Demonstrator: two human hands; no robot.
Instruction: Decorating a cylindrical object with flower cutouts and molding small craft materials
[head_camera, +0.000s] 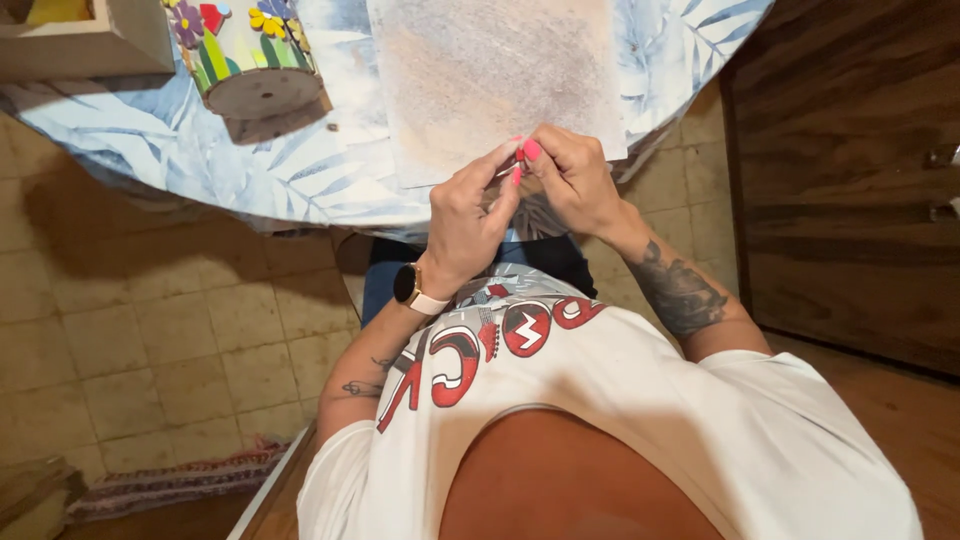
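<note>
Counted outward from the round table (320, 180): I am seeing one table, draped in one blue leaf-print cloth (180, 150). On it one sheet of pale paper (500, 70) is lying, one flower-painted pot (250, 50) is standing left of the sheet, and one wooden box (90, 40) is sitting at the far left. At the table's near edge I am working with two hands, my left hand (468, 222) and right hand (575, 180); one watch (408, 285) is sitting on my left wrist. One woven rug (170, 485) is lying on the floor below.

Mosaic flower pot (255, 55) on leaf-print tablecloth (300, 165); wood box (85, 40) top-left; rug (170, 480) on floor.
</note>
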